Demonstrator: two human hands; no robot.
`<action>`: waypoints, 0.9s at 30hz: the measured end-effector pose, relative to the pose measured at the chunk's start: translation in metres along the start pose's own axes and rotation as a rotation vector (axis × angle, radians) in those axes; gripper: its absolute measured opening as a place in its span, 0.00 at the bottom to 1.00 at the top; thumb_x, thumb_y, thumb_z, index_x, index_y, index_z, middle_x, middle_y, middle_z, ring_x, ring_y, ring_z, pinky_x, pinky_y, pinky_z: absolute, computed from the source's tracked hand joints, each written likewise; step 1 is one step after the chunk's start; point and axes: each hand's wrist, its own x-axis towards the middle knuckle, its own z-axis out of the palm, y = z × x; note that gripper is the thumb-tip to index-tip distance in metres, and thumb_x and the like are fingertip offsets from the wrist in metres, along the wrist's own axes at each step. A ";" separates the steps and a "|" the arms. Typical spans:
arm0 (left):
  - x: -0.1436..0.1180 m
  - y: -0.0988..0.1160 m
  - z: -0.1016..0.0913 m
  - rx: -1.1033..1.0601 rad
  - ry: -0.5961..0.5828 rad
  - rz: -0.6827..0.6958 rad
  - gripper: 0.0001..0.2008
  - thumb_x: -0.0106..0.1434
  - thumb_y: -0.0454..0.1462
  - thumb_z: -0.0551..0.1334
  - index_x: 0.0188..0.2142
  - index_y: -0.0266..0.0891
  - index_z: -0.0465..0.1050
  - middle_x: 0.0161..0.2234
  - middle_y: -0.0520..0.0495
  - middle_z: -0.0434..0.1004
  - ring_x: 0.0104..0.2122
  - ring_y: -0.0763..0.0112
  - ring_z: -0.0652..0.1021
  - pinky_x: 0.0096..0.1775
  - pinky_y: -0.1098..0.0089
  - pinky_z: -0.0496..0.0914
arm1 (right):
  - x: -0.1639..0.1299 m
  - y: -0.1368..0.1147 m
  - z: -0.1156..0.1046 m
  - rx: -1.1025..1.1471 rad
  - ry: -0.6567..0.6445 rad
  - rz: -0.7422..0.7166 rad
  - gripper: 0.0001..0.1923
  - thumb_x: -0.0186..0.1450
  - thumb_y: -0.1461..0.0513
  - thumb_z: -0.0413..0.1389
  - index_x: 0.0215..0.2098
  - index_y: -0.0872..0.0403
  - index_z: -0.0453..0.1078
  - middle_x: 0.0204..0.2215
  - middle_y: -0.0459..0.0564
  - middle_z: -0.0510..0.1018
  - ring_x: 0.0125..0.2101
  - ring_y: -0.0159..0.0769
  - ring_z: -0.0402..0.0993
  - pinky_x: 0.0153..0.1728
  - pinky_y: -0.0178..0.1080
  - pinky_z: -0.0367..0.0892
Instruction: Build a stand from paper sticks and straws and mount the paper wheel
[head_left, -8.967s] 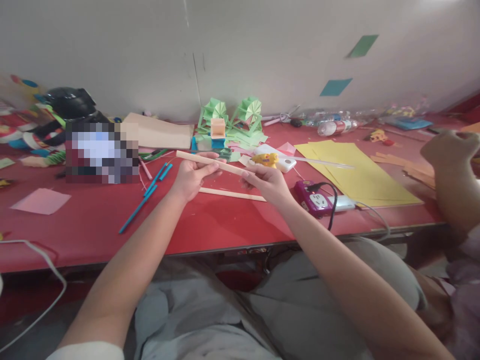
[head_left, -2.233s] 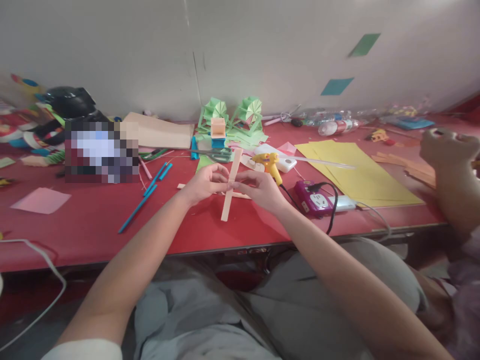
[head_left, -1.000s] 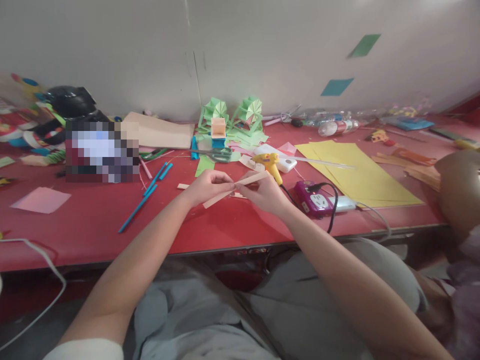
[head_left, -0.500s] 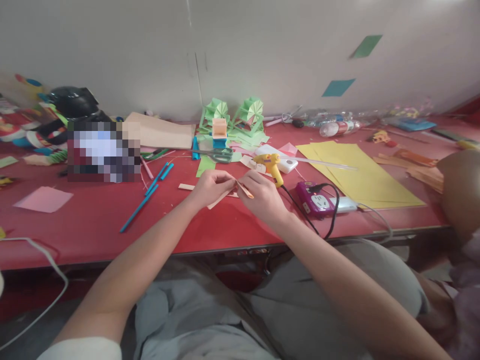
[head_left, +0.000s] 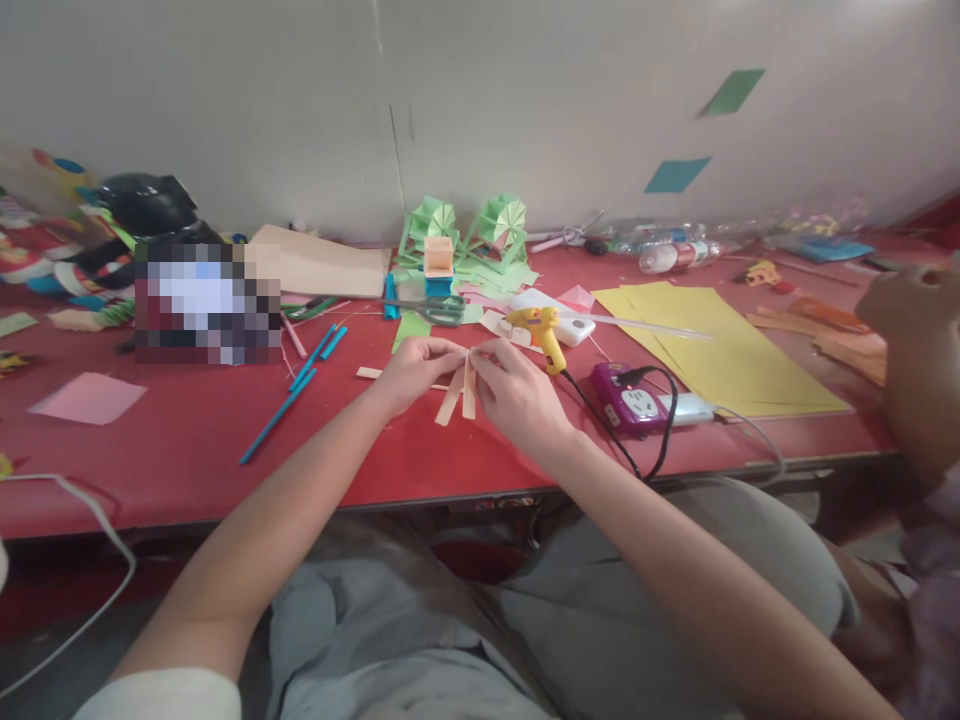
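Over the red table (head_left: 360,465), my left hand (head_left: 420,372) and my right hand (head_left: 517,385) meet with fingertips pinched together. Between them is a pale orange paper strip (head_left: 452,398), its two ends hanging down in a narrow V. The top of the strip is covered by my fingers. Another pale strip (head_left: 367,373) lies on the table behind my left hand. Just beyond my right hand lies a yellow glue gun (head_left: 541,325). Scissors (head_left: 442,311) with grey-green handles rest behind my left hand.
Green folded-paper models (head_left: 499,225) stand near the wall. A purple power socket (head_left: 634,400) with black cord sits right of my hand, beside yellow paper sheets (head_left: 750,350). Blue paper sticks (head_left: 281,415) lie left. Another person's arm (head_left: 911,360) reaches in at the right edge.
My hands have turned the paper strip, so both ends now point down toward me. The other person's arm at the right has risen and shifted.
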 end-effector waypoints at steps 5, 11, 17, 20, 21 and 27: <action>0.000 0.002 -0.002 -0.085 -0.037 -0.001 0.22 0.51 0.49 0.75 0.37 0.34 0.81 0.34 0.42 0.84 0.34 0.62 0.83 0.42 0.61 0.78 | -0.001 -0.003 0.000 -0.070 -0.006 0.034 0.16 0.69 0.68 0.47 0.48 0.57 0.75 0.53 0.59 0.74 0.44 0.46 0.73 0.34 0.43 0.73; 0.002 0.002 -0.004 -0.047 -0.008 0.065 0.23 0.49 0.45 0.77 0.41 0.34 0.81 0.36 0.41 0.85 0.37 0.58 0.84 0.44 0.58 0.78 | 0.000 0.002 0.000 0.208 0.004 0.086 0.23 0.68 0.66 0.48 0.59 0.55 0.69 0.56 0.61 0.71 0.50 0.47 0.73 0.41 0.45 0.76; 0.002 0.010 -0.003 -0.116 0.143 0.169 0.21 0.47 0.42 0.77 0.39 0.34 0.80 0.37 0.40 0.85 0.38 0.58 0.84 0.43 0.60 0.78 | 0.005 0.007 0.009 0.893 -0.042 0.432 0.20 0.69 0.56 0.54 0.56 0.55 0.69 0.46 0.58 0.80 0.42 0.41 0.79 0.42 0.44 0.76; 0.001 0.012 -0.003 -0.172 0.189 0.172 0.21 0.46 0.40 0.77 0.38 0.35 0.78 0.37 0.42 0.84 0.38 0.59 0.84 0.42 0.60 0.78 | 0.005 0.005 0.012 1.037 -0.167 0.517 0.22 0.65 0.53 0.59 0.53 0.56 0.68 0.37 0.55 0.82 0.39 0.42 0.80 0.42 0.46 0.75; 0.001 0.012 -0.003 -0.179 0.200 0.176 0.21 0.46 0.40 0.78 0.37 0.35 0.77 0.36 0.43 0.84 0.38 0.60 0.83 0.42 0.60 0.78 | 0.005 0.003 0.013 1.040 -0.183 0.522 0.24 0.63 0.53 0.62 0.53 0.56 0.68 0.36 0.54 0.82 0.38 0.42 0.80 0.41 0.46 0.75; 0.004 0.009 -0.006 -0.111 0.226 0.209 0.23 0.45 0.43 0.78 0.38 0.37 0.76 0.36 0.46 0.82 0.36 0.64 0.82 0.40 0.62 0.78 | 0.002 0.000 0.014 0.940 -0.123 0.467 0.23 0.59 0.54 0.66 0.49 0.54 0.70 0.33 0.49 0.81 0.32 0.38 0.78 0.36 0.42 0.74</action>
